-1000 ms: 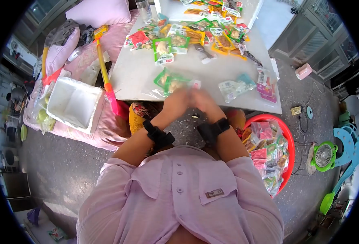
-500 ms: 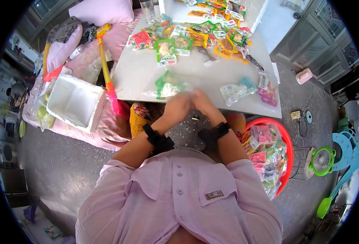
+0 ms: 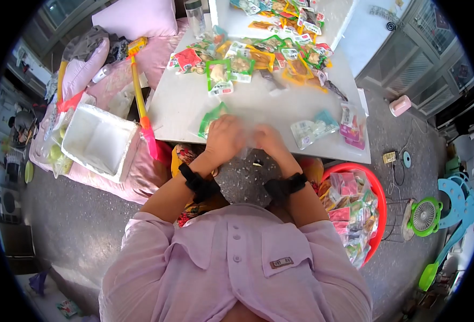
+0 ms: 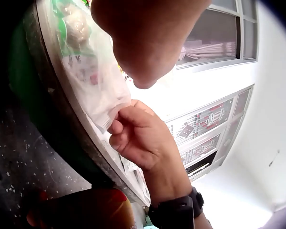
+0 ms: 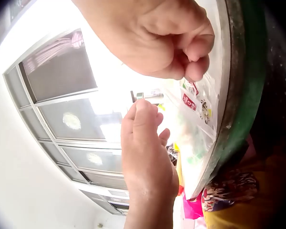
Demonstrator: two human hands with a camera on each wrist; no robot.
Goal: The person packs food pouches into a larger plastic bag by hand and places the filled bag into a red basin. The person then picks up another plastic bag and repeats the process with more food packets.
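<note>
A clear food packet with green edging (image 3: pixel 211 119) lies at the table's near edge, and pale pieces show inside it in the left wrist view. My right hand (image 3: pixel 269 140) pinches the packet's white end (image 4: pixel 107 112) between thumb and curled fingers. Over the green end my left hand (image 3: pixel 226 138) reaches across from the left, covering part of the packet. In the right wrist view, the left hand (image 5: pixel 148 152) has its fingers extended and its thumb apart. A red label (image 5: pixel 189 101) shows on the packet beneath the right hand.
Many food packets (image 3: pixel 266 58) spread across the back of the table (image 3: pixel 172 112). A clear and blue packet (image 3: pixel 315 129) and a purple one (image 3: pixel 353 126) lie at right. A red tub (image 3: pixel 377 193) of packets stands right on the floor; a white foam box (image 3: pixel 100 140) sits left.
The left hand has come away from the right and moved left over the green end of the packet. The right hand stays near the table edge.
</note>
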